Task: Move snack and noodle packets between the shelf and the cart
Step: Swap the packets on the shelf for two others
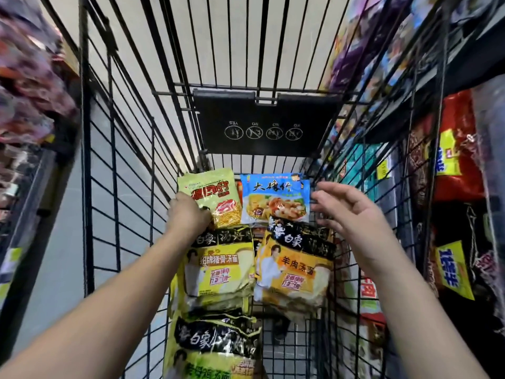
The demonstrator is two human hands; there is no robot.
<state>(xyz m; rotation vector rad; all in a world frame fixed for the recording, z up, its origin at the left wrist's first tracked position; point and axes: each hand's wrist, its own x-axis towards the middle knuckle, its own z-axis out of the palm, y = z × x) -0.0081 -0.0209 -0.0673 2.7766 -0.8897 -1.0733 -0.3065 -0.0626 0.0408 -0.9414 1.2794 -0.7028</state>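
Shelves [461, 165] flank my cart [120, 165] of noodle packs; left grip [188, 214] clenched on the green packet [211, 195], right grip [347, 212] released.

We see a black flap [263, 124] printed with four white round icons — and pale grey floor [62, 258] beyond the wire.

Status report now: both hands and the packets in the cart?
Left hand shut on green packet. Right hand open, empty, beside blue packet. Nothing blocking.
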